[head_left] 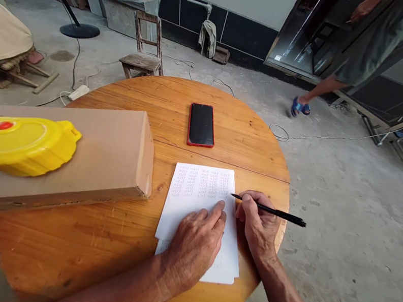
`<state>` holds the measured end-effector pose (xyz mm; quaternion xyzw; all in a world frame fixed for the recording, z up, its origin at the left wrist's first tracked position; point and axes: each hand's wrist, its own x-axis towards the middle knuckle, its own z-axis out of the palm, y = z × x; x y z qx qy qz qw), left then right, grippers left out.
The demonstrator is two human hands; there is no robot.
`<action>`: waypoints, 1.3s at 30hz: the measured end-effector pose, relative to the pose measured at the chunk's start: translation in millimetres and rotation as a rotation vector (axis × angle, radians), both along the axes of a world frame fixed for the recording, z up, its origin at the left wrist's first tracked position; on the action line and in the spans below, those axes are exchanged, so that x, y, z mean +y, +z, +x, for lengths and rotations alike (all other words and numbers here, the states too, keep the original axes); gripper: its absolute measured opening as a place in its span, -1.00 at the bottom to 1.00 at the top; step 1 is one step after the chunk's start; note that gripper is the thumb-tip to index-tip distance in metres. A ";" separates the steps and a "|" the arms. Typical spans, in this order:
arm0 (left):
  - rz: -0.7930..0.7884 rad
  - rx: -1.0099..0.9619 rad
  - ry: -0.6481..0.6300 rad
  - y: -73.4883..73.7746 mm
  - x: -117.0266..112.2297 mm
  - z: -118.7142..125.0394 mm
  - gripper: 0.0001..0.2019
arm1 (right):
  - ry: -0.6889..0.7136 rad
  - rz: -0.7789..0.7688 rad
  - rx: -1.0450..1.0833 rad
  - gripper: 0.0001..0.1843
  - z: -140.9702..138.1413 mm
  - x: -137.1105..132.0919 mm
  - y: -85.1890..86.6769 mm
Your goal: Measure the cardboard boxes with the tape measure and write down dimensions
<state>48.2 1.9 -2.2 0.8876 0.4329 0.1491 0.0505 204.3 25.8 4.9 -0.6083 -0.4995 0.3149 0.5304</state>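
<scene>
My right hand (258,225) grips a black pen (283,215), its tip near the upper right part of a white sheet of paper (170,218). Several columns of small handwritten characters fill the sheet's upper half. My left hand (196,240) lies on the paper, index finger stretched out just below the writing and the other fingers slightly bent; nothing is held in it. A second sheet shows beneath the first at the bottom edge. Beyond the paper, a phone (201,125) with a red case rests with its dark screen up.
On the left of the round wooden table (111,228) is a cardboard box (108,151) with a yellow tape measure (25,144) on top. A small wooden chair (144,54) stands behind. One person (373,51) is at the back right; another sits at the left. Cables cross the floor.
</scene>
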 end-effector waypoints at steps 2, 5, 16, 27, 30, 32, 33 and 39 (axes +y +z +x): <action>-0.005 -0.004 -0.006 -0.5 -0.5 -0.4 -0.62 | -0.029 0.023 -0.007 -0.80 -0.8 -0.2 0.8; -0.011 -0.008 -0.005 -0.8 -1.1 -0.6 -0.63 | -0.030 0.067 -0.136 -0.83 -0.9 0.6 1.3; -0.164 -0.115 0.099 5.5 1.2 -2.8 -0.83 | 0.178 0.120 -0.800 -0.62 -5.2 13.9 -11.9; -0.181 -0.172 0.188 -1.7 8.7 -4.8 -0.85 | 0.075 0.060 -0.724 -0.48 -5.4 13.2 -12.6; -0.187 -0.189 0.187 5.3 12.6 -8.4 -0.91 | 0.044 0.060 -0.668 -0.56 -5.7 13.7 -11.1; -0.182 -0.205 0.187 12.2 9.9 -13.9 -0.90 | 0.020 0.064 -0.630 -0.59 -5.5 14.5 -10.6; -0.172 -0.222 0.181 15.4 5.6 -18.4 -0.87 | 0.005 0.066 -0.610 -0.61 -5.4 15.0 -10.8; -0.049 -0.415 0.024 -13.8 -57.3 -89.4 -0.83 | -0.099 0.094 -0.458 -0.86 -3.9 21.9 -16.4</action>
